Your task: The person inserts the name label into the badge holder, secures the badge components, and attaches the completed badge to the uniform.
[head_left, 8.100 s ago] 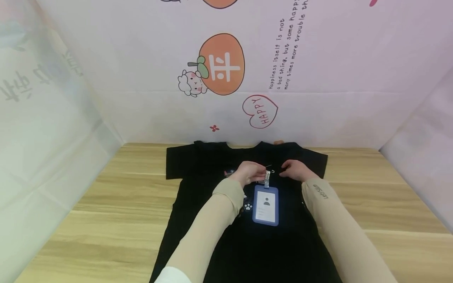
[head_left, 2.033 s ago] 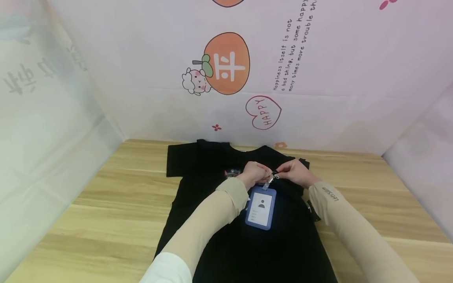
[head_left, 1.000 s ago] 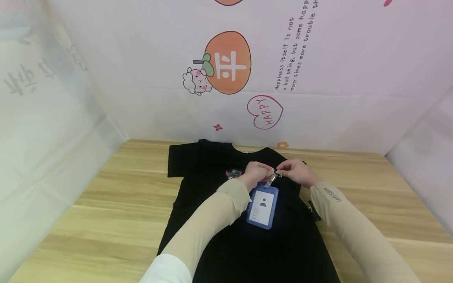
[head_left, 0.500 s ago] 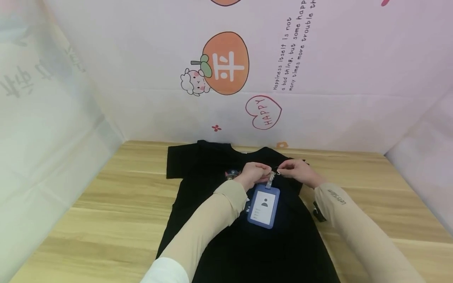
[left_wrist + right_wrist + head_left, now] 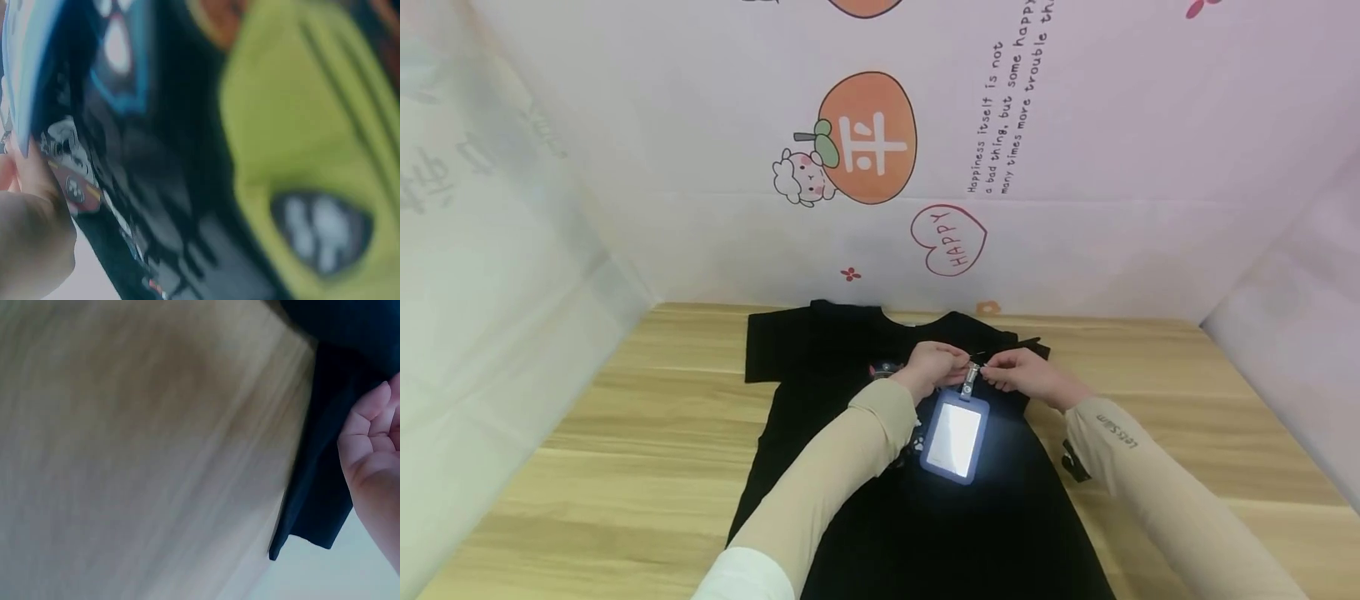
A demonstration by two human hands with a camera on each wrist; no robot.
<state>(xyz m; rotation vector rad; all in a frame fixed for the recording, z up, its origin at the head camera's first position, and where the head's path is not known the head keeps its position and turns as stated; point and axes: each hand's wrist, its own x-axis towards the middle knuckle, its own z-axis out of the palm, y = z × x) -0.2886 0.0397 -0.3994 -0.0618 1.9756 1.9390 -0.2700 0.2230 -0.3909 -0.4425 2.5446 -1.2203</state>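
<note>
Black T-shirt (image 5: 820,350) lies spread flat, front up, on a light wooden table (image 5: 587,442). At its chest, both hands meet over the small metal clip (image 5: 970,377) of a blue badge holder (image 5: 955,437), which rests on the fabric just below. Left hand (image 5: 934,367) and right hand (image 5: 1018,371) each pinch at the clip with curled fingers. Judging by this, the clip seems not yet fastened; whether it already grips the cloth cannot be told.
</note>
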